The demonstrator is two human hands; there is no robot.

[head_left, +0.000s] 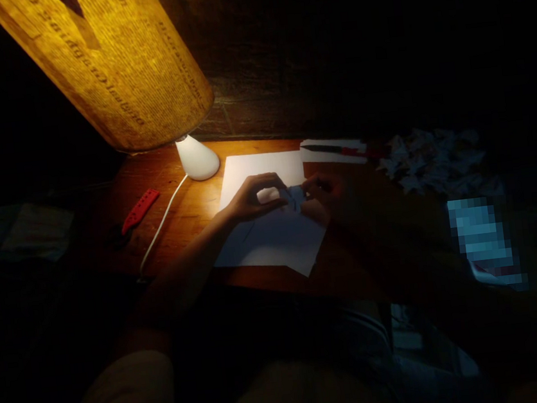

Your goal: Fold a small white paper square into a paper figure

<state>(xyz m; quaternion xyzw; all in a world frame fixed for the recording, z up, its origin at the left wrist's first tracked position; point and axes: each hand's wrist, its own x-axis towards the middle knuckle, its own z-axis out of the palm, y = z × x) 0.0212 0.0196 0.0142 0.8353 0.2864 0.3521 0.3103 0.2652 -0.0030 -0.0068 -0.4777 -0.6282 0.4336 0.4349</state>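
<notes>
Between my two hands is a small piece of paper [297, 194], pale and seemingly folded. My left hand [253, 197] pinches its left side, the thumb and fingers curved into a loop. At its right side, the fingers of my right hand [324, 194] are closed on the same piece; much of that hand lies in shadow. Both hands are just over white sheets of paper [254, 245] spread on the wooden table [174, 228]. Fine folds in the small piece are too dim to make out.
A lit lamp with a printed shade [137, 67] and white base [198, 159] stands at the back left, its cord [166, 216] trailing forward. Nearby lies a red-handled tool [141, 209]. A dark-bladed knife [328, 148], a pile of pointed paper pieces [433, 160] and a blurred-out bright screen [480, 235] lie right.
</notes>
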